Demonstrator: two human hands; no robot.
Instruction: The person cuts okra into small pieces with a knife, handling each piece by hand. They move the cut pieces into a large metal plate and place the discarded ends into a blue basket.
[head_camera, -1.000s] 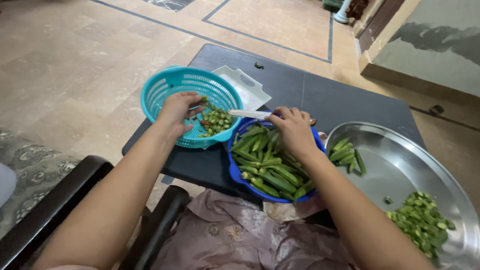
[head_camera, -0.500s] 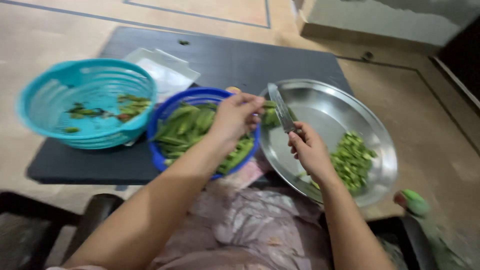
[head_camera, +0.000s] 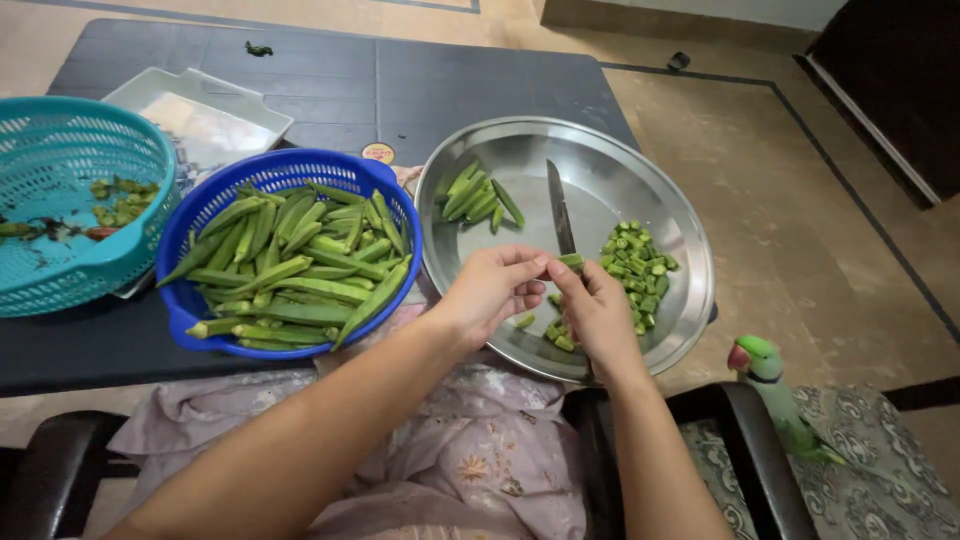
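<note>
Since half a second ago, both hands have met over the steel tray. Blue basket of whole okra sits just left of that tray. Left hand pinches an okra pod above the tray's near side; right hand, touching it, grips a knife, blade pointing away. Sliced okra lies right of the blade.

baskets 2 | steel tray 1 | knife 1 | parrot 1
</note>
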